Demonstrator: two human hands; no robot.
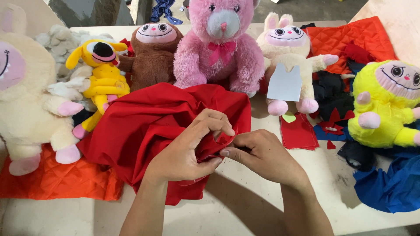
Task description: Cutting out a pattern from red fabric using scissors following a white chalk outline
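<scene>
At the desk's left edge a big cream plush [30, 100] sits on orange quilted fabric [57, 181], a yellow plush dog [100, 76] beside it. Along the back edge stand a brown plush [153, 54], a pink teddy bear [218, 43] and a cream bunny plush [288, 57]. Mid-desk, the red cloth [144, 126] lies heaped; the left hand [188, 150] and right hand [262, 155] both pinch its edge, fingers closed on it. A yellow plush [387, 105] sits near the right edge, above blue fabric [389, 185]
</scene>
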